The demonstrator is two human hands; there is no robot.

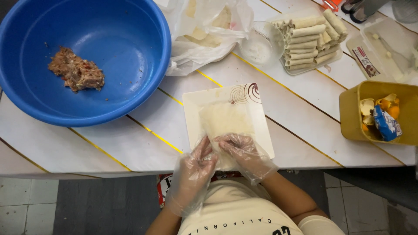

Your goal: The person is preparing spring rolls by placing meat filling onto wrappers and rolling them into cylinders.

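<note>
Both hands wear thin clear gloves and meet at the near edge of a pale wrapper (226, 124) that lies flat on a square white plate (195, 109). The left hand (193, 167) comes in from 7 o'clock, its fingers pressed together onto the wrapper's near edge. The right hand (241, 152) comes in from 5 o'clock, its fingers curled down on the same edge, just beside the left fingertips. Whether either hand pinches the sheet or only presses on it cannot be told. The plate sits at the middle of a white table (130, 143) with thin yellow stripes, its near side at the table's edge.

At 10 o'clock from the plate stands a big blue bowl (130, 43) with a lump of minced filling (76, 69) in it. At 12 o'clock lies a plastic bag (196, 48) with more wrappers, and a small glass bowl (261, 43) stands just beside it. At 1 o'clock a tray (305, 69) holds finished rolls (307, 41) in rows. At 3 o'clock, well apart, is a yellow tub (352, 113) of scraps.
</note>
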